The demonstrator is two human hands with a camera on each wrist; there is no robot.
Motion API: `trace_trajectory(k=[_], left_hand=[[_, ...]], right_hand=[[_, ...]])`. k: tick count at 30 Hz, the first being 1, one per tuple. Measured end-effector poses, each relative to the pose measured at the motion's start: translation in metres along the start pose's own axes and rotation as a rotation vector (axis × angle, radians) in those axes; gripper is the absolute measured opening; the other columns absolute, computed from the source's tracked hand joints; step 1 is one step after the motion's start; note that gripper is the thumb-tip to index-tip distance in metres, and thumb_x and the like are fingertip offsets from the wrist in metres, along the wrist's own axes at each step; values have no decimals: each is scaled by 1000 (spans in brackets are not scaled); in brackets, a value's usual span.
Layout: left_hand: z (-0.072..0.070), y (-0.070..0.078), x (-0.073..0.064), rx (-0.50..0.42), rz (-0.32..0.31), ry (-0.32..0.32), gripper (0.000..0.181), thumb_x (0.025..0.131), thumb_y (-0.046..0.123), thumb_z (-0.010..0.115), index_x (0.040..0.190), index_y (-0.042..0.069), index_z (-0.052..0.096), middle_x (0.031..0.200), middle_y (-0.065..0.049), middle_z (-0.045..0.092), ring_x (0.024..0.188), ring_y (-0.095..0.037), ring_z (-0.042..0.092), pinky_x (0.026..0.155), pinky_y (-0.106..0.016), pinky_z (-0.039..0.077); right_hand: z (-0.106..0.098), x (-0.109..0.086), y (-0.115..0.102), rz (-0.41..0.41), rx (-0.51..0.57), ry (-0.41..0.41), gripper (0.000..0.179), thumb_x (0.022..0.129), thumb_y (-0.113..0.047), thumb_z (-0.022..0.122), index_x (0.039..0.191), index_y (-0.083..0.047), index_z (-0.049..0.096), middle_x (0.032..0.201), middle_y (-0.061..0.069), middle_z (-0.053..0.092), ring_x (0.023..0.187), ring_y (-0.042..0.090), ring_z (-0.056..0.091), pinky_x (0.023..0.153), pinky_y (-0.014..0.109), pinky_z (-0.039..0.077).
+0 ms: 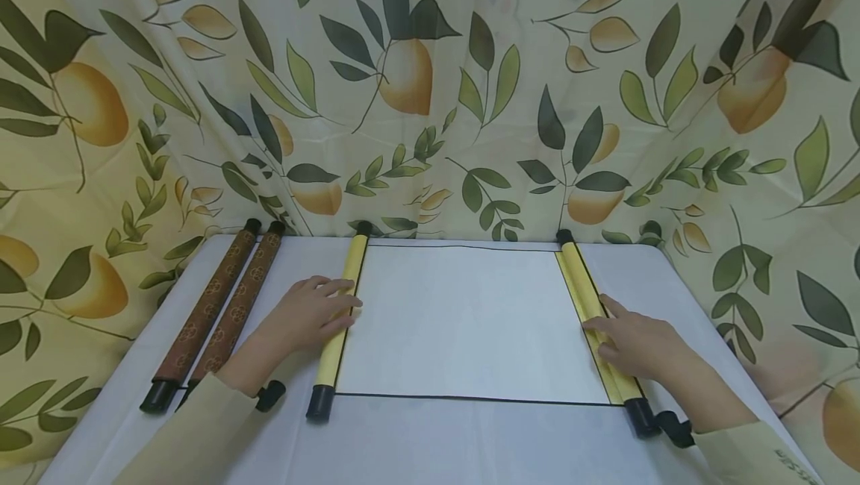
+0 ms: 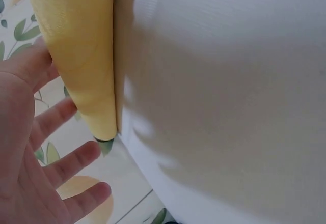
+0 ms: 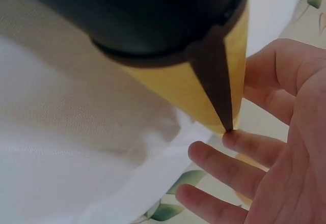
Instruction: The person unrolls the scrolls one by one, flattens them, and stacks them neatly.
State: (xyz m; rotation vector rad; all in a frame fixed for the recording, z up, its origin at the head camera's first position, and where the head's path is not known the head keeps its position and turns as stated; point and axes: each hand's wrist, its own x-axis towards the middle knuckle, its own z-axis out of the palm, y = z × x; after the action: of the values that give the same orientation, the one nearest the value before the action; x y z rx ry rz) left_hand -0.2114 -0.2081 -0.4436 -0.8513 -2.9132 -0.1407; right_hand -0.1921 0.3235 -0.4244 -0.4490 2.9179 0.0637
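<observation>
A partly unrolled scroll lies across the table, its blank white sheet (image 1: 470,321) edged by thin dark lines. At its left end is a yellow roll (image 1: 331,358) with black end knobs; at the right end, a second yellow roll (image 1: 591,291) also has black knobs. My left hand (image 1: 312,311) rests over the left roll, fingers spread and nearly straight. Those fingers (image 2: 76,160) reach past the roll in the left wrist view. My right hand (image 1: 641,343) lies over the right roll with fingertips at its inner side. In the right wrist view its fingers (image 3: 224,168) are extended and apart.
Two brown patterned rolls (image 1: 201,306) with black ends lie side by side on the left of the white-covered table (image 1: 470,444). A curtain (image 1: 430,157) printed with fruit and leaves hangs behind the far edge and around the sides.
</observation>
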Motion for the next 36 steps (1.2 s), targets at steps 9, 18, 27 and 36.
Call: trace_trajectory(k=[9, 18, 27, 36], left_hand=[[-3, -11, -5, 28, -30, 14, 32, 97, 44, 61, 122, 26, 71, 143, -9, 55, 129, -39, 50, 101, -62, 42], [-1, -14, -10, 49, -60, 33, 28, 96, 35, 63, 122, 27, 70, 137, -11, 58, 125, -39, 53, 99, -60, 45], [1, -12, -15, 63, -93, 28, 29, 96, 40, 63, 121, 25, 70, 131, -11, 61, 122, -37, 55, 97, -58, 47], [-1, -17, -23, 88, -109, 56, 31, 93, 30, 64, 122, 18, 66, 125, -11, 65, 115, -37, 59, 90, -56, 51]], right_hand=[[-2, 3, 5, -3, -4, 13, 39, 85, -25, 70, 124, -18, 69, 147, 34, 39, 105, 49, 63, 61, 47, 54], [0, 2, 8, 17, 15, -8, 41, 84, -23, 67, 125, -18, 68, 147, 35, 38, 98, 44, 64, 56, 39, 48], [2, -4, 13, 30, 13, -26, 41, 85, -25, 66, 125, -18, 67, 147, 34, 37, 104, 49, 63, 60, 47, 51], [4, -4, 14, 12, 4, -11, 41, 85, -33, 69, 124, -18, 68, 148, 33, 37, 104, 49, 63, 61, 50, 53]])
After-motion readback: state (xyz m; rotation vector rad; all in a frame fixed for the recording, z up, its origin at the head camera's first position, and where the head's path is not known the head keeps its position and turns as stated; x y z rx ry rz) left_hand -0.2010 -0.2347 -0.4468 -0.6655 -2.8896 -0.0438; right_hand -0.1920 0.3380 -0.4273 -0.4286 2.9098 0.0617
